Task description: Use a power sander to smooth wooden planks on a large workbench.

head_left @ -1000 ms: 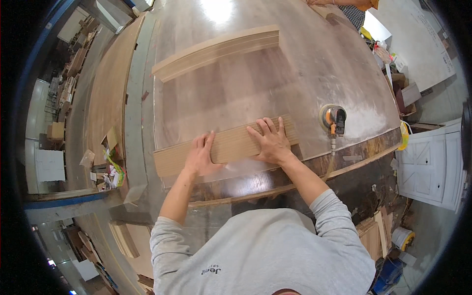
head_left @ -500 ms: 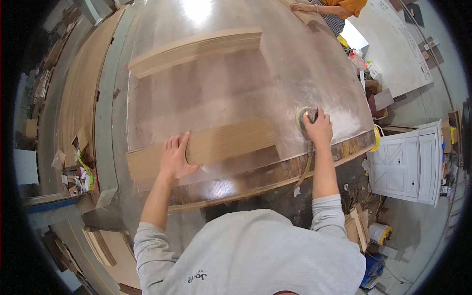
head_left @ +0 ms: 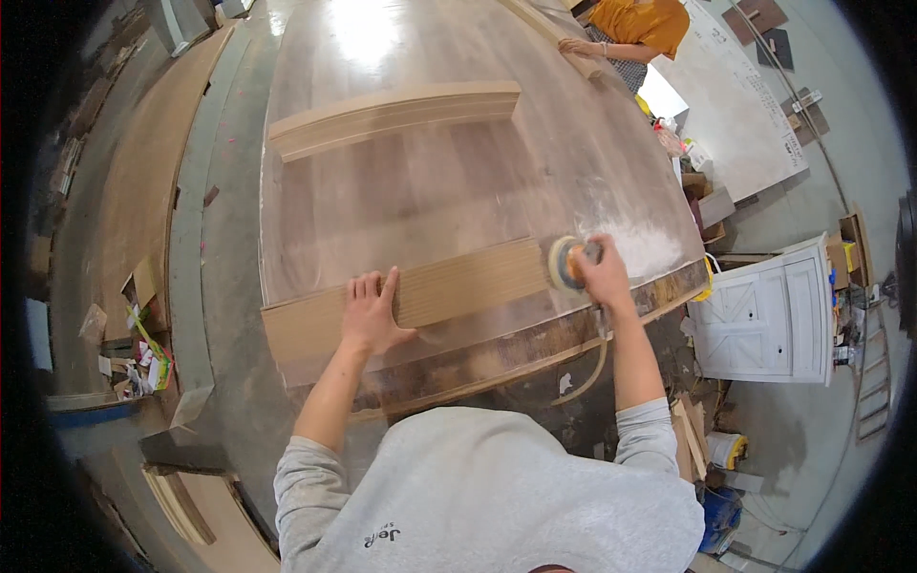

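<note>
My left hand point(head_left: 371, 317) lies with its fingers spread on a long light-brown wooden board point(head_left: 468, 282), near the table's front edge. The board has fine lines along its length. In my right hand point(head_left: 606, 275) is a round orbital sander point(head_left: 567, 263) with an orange-and-dark body and a pale pad. It is tilted on its side, the pad facing the right end of the board; whether the two touch I cannot tell. A thin hose point(head_left: 597, 368) trails from the sander over the table's front edge.
A stack of similar boards point(head_left: 401, 116) lies farther back on the large table point(head_left: 449, 191), whose right corner carries white dust. Beyond it, another person's hand point(head_left: 578, 46) rests on a long piece. A white cabinet point(head_left: 759, 310) stands right; clutter point(head_left: 148, 358) lies left.
My right hand has brought the sander left to the board's right end and turned its pad towards it. My left hand still rests on the board. The whole view has shifted slightly.
</note>
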Available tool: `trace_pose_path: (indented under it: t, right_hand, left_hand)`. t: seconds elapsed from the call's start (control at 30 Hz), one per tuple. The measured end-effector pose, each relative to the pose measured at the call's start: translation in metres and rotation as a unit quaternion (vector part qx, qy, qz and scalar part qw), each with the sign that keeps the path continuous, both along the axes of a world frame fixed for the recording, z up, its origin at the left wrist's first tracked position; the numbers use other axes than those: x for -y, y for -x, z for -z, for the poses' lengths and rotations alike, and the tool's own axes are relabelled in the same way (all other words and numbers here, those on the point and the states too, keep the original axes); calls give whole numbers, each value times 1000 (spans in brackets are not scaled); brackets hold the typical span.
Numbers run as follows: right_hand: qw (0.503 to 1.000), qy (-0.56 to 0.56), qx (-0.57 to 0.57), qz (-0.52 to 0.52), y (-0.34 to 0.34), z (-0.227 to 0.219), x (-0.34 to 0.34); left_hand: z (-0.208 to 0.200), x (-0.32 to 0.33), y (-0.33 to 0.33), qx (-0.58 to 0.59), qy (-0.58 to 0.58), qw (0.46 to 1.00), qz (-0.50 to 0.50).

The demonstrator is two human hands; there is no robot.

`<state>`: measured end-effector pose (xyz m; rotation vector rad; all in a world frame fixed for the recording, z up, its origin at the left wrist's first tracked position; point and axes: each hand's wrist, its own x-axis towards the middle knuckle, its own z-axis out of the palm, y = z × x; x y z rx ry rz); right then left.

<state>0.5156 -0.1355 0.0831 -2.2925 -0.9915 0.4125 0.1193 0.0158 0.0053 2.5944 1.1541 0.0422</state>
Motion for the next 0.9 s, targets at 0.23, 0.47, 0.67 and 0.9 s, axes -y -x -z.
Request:
trace_pose_path:
  t: [0.23, 0.47, 0.67, 0.9]
  right_hand:
    - [987, 141, 62, -52, 65, 23, -31]
    - [983, 77, 131, -105, 138, 38, -81]
    - [988, 114, 85, -61, 123, 45, -79]
    - [987, 82, 140, -19, 80, 58, -67]
  left_hand:
    - [7, -5, 1, 39, 25, 999, 9]
    - [7, -7, -1, 40, 31, 999, 16]
    - [11, -6, 2, 50, 44, 998, 10]
    - [7, -7, -5, 38, 26, 999, 22]
